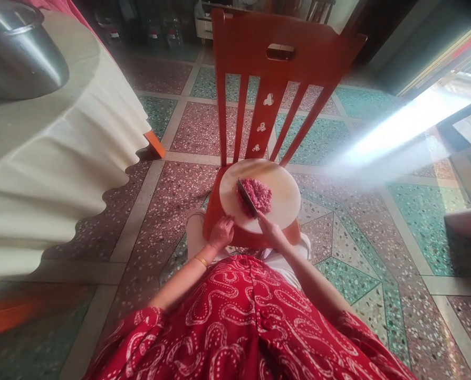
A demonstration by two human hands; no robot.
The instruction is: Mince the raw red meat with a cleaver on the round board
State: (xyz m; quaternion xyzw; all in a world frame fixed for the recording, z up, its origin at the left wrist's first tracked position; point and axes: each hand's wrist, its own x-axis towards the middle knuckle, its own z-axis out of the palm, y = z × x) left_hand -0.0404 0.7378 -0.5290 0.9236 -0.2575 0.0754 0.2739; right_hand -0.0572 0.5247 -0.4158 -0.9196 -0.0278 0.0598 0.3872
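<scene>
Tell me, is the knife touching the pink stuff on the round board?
Touching. The head view shows the knife blade lying in the pink chopped pile on the round board, held by the right hand.

The knife (247, 198) handle is hidden inside the right hand (270, 228). The board (260, 195) covers most of the chair (277, 58) seat. The pot (17, 50) is cut off by the top-left edge. A glare streak washes out the floor (397, 137) at right. What the pink mince (256, 195) is cannot be told.

Glossy red wooden chair (277, 58), smooth pale cutting board (286, 192), shiny metal pot (19, 55), speckled terrazzo floor (172, 195).
</scene>
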